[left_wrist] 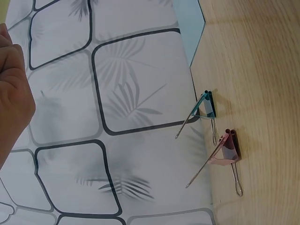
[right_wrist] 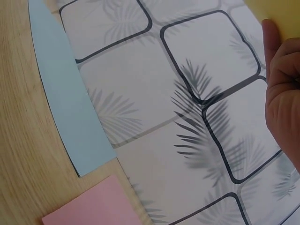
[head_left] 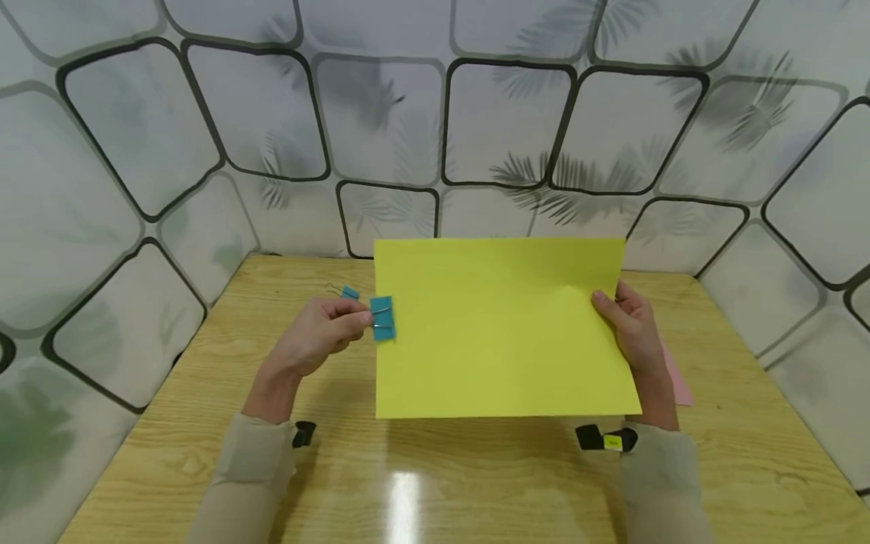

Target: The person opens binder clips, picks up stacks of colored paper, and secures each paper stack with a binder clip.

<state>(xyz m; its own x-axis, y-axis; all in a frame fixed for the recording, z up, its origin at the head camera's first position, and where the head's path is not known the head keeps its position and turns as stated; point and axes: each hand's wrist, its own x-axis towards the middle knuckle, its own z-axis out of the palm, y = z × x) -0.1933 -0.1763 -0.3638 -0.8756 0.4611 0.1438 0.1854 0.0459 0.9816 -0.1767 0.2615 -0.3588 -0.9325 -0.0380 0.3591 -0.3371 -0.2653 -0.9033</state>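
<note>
A yellow sheet of paper point(head_left: 499, 329) is held up above the table, its broad face toward the head camera. Over its left edge sits a blue binder clip point(head_left: 384, 318) with metal handles. My left hand point(head_left: 316, 332) pinches that clip between thumb and fingers. On the opposite edge, my right hand point(head_left: 632, 325) grips the paper, thumb in front and fingers largely behind it. In the left wrist view only part of the left hand point(left_wrist: 14, 89) shows, and the clip it holds is out of frame. The right wrist view catches the right hand point(right_wrist: 286, 89) beside a yellow corner.
On the wooden table point(head_left: 326, 483), a teal binder clip point(left_wrist: 208, 105) and a pink binder clip point(left_wrist: 228, 147) stand near the back edge. Light blue paper point(right_wrist: 72, 103) and pink paper point(right_wrist: 96, 206) lie there too. A patterned wall covering point(head_left: 381, 113) rises behind.
</note>
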